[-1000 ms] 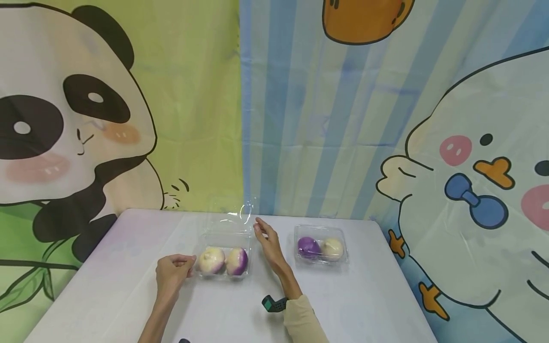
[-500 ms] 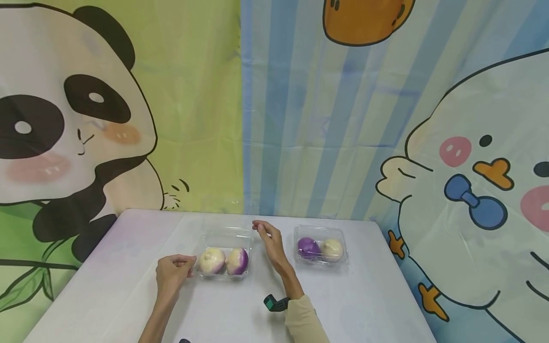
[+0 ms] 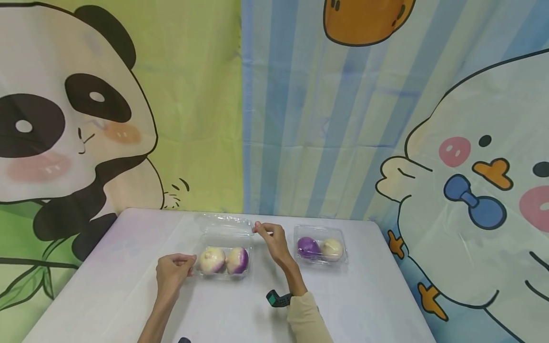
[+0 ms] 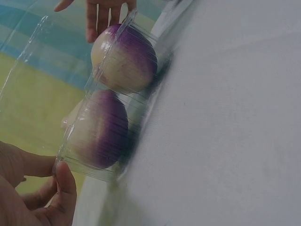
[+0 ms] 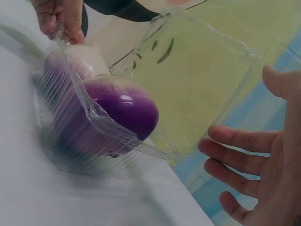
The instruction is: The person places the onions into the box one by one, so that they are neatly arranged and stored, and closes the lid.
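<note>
My left hand (image 3: 172, 275) pinches the front left corner of a clear plastic clamshell container (image 4: 113, 178) between thumb and fingers. Two white-and-purple turnips (image 3: 212, 260) sit side by side in its base. The hinged lid (image 3: 225, 223) stands swung up and back behind the base. At the lid's right edge is my right hand (image 3: 275, 244). In the right wrist view its fingers (image 5: 244, 136) are spread and nearly straight, with fingertips right at the lid's edge and the thumb apart from it.
To the right on the white table (image 3: 364, 300) stands a second clear container (image 3: 321, 227), with one purple and one cream-coloured turnip in it. A cartoon-printed curtain (image 3: 283, 119) hangs just behind the table's back edge. A dark object (image 3: 184, 340) shows at the bottom edge.
The lid's upper edge has come down lower behind the base in the head view. My right hand has shifted slightly at its edge. The left hand has kept its place.
</note>
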`<state>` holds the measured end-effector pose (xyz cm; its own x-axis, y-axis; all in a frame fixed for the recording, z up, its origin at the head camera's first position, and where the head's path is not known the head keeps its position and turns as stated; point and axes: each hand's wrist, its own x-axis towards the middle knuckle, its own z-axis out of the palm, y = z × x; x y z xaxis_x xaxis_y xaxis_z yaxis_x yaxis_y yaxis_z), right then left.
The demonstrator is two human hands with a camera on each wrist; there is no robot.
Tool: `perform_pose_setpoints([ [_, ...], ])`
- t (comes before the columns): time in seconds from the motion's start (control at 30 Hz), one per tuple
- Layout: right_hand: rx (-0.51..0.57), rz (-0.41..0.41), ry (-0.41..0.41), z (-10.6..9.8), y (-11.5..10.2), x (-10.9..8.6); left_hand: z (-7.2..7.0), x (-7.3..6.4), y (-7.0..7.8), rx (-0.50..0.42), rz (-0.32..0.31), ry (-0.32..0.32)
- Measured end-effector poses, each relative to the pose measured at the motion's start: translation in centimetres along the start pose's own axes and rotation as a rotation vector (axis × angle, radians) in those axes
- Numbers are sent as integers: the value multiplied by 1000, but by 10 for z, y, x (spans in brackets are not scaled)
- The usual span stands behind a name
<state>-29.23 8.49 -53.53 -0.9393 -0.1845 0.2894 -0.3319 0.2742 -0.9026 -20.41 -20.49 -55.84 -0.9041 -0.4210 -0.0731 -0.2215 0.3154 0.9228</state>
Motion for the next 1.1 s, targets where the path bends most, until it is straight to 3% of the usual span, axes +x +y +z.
perform_pose_setpoints([
  [0.77, -58, 60, -47, -6, -4, -4, -1, -1, -1, -8, -5, -15],
  [1.1, -68, 20, -86, -8, -6, -6, -1, 1, -1, -17, -4, -22],
])
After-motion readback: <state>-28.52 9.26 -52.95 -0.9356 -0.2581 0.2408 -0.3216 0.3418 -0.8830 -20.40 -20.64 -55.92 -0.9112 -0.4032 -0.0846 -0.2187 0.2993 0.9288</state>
